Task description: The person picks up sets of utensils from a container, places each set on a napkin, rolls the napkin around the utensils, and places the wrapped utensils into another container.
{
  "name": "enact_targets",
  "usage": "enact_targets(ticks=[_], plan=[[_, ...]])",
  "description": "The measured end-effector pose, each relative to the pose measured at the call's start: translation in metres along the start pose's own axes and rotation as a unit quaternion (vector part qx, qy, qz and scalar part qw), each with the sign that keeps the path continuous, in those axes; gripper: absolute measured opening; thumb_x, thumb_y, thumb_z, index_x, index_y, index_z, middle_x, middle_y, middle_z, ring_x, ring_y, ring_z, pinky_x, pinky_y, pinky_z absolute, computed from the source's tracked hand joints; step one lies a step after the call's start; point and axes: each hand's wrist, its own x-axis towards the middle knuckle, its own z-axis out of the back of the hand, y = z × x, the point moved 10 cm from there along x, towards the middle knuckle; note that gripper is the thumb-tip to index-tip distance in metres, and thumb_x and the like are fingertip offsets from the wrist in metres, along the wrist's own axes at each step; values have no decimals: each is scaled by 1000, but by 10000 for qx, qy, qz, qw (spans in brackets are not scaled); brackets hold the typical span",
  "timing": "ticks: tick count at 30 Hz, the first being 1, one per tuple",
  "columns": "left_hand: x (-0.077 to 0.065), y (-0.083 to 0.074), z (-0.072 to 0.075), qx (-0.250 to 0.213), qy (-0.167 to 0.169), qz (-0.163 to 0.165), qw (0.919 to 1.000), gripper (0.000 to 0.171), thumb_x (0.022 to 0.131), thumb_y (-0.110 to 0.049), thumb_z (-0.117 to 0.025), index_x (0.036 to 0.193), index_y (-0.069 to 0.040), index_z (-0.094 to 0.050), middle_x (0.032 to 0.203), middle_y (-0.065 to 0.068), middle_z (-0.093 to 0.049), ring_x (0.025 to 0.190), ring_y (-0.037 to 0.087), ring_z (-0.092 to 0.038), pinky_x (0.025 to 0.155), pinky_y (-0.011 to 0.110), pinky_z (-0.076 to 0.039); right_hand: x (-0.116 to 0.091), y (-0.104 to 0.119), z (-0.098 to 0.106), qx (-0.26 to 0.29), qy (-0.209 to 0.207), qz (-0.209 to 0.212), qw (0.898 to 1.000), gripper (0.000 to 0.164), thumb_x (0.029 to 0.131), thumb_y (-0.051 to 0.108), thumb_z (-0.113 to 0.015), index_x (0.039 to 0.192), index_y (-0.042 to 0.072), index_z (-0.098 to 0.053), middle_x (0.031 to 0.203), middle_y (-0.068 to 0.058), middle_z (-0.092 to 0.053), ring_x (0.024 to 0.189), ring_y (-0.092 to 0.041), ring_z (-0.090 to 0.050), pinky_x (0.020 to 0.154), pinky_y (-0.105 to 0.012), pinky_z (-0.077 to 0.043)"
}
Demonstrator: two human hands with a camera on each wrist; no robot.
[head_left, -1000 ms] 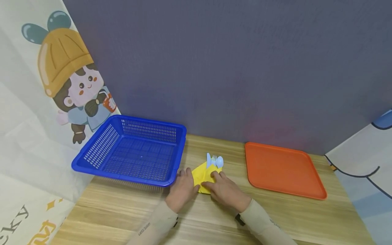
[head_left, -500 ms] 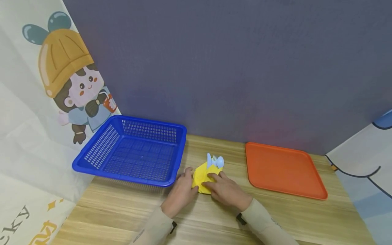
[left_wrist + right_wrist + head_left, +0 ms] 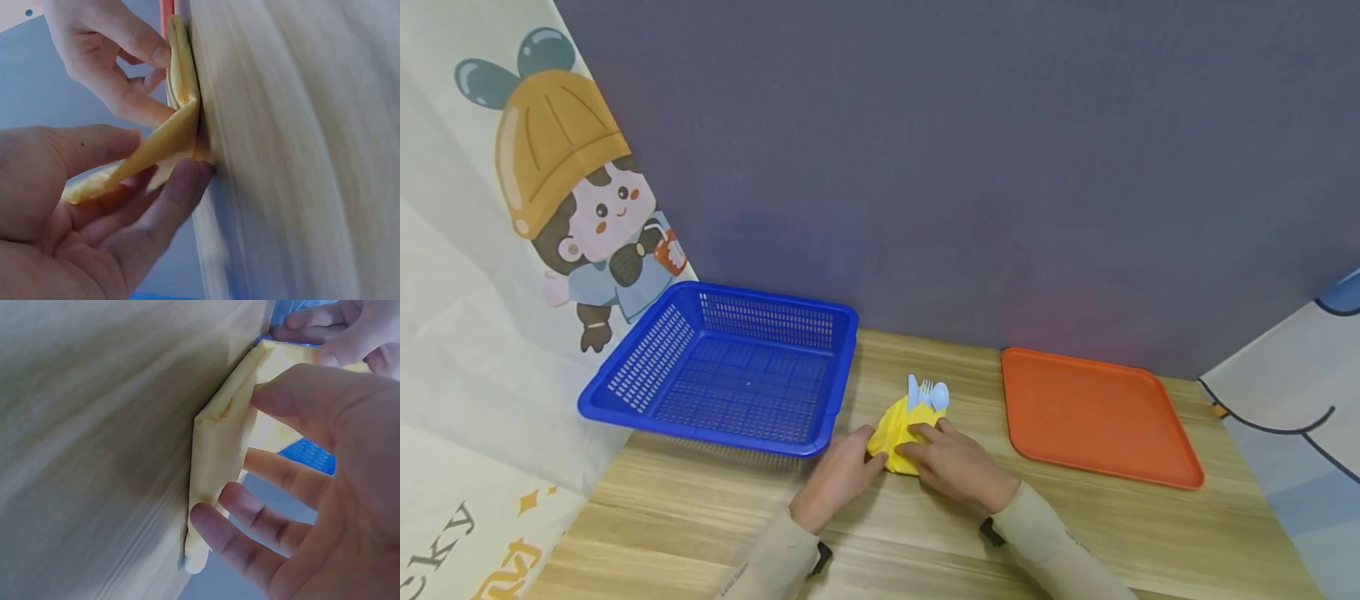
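Note:
A yellow napkin (image 3: 892, 427) lies on the wooden table, folded round light blue plastic cutlery. The tops of a knife (image 3: 912, 392), a fork (image 3: 926, 393) and a spoon (image 3: 940, 396) stick out at its far end; their lower parts are hidden. My left hand (image 3: 838, 473) pinches the napkin's left flap between thumb and fingers, and the left wrist view shows that flap (image 3: 153, 147) lifted off the table. On the right part of the bundle, my right hand (image 3: 961, 468) presses with its thumb and spread fingers, which touch the folded edge (image 3: 219, 456).
To the left stands a blue perforated plastic basket (image 3: 741, 433), close to my left hand. An orange tray (image 3: 1101, 417) lies flat at the right. Behind the table (image 3: 910, 542) rises a dark grey panel (image 3: 940, 167).
My left fingers have curled in at the napkin's left edge and now raise its flap, with the left forearm shifted slightly left. The right hand stays almost in place on the bundle.

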Motion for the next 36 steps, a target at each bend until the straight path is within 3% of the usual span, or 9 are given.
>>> enact_targets(ticks=[7, 12, 16, 21, 27, 31, 36], plan=[[2, -13, -6, -303, 80, -241, 9992, 8, 95, -10, -67, 101, -5, -66, 76, -3, -63, 63, 6, -54, 54, 22, -47, 1, -2, -2, -9, -129, 131, 9998, 31, 92, 16, -67, 123, 12, -68, 127, -11, -64, 97, -24, -54, 76, -33, -50], [1, -27, -6, -41, -319, -681, 9972, 3, 93, -7, -68, 92, -8, -65, 75, -3, -64, 62, 6, -54, 53, 22, -46, 1, -7, 0, 198, -184, 29, 9996, 33, 88, 16, -73, 116, 4, -59, 108, -5, -65, 89, -22, -51, 76, -33, -48], [0, -37, -7, 258, -623, -946, 9932, 8, 94, -9, -67, 88, -10, -63, 69, -3, -60, 57, 10, -54, 48, 25, -44, -1, -15, -2, 701, -214, -163, 9972, 36, 88, 15, -74, 118, 4, -59, 110, -5, -65, 95, -24, -52, 82, -37, -50], [0, -46, -15, 348, -590, -1093, 9916, 6, 98, -11, -62, 95, -7, -65, 75, -1, -66, 61, 10, -58, 49, 24, -47, -3, -27, -7, 1464, -232, -331, 9884, 37, 88, 12, -72, 124, 6, -61, 120, -5, -65, 110, -25, -54, 95, -41, -48], [3, -56, -21, 560, -547, -1318, 9882, 4, 98, -8, -62, 96, -9, -66, 73, -1, -66, 61, 9, -59, 49, 24, -48, -6, -36, -4, 1970, -242, -327, 9796, 39, 87, -8, -58, 125, 2, -61, 118, -10, -63, 110, -27, -57, 93, -45, -51], [4, -64, -26, 823, -505, -1473, 9844, 3, 97, -7, -63, 95, -9, -65, 69, 1, -64, 59, 12, -62, 46, 25, -46, -8, -42, -5, 2277, -91, -487, 9725, 43, 86, -12, -52, 126, 3, -61, 116, -10, -62, 110, -26, -58, 93, -46, -51], [2, -73, -32, 1286, -494, -1741, 9750, 7, 95, -7, -65, 89, -9, -61, 61, 0, -57, 52, 12, -58, 41, 23, -42, -14, -52, -9, 2917, -122, -637, 9543, 44, 91, -12, -49, 128, 8, -62, 120, -7, -63, 114, -24, -58, 96, -45, -50]])
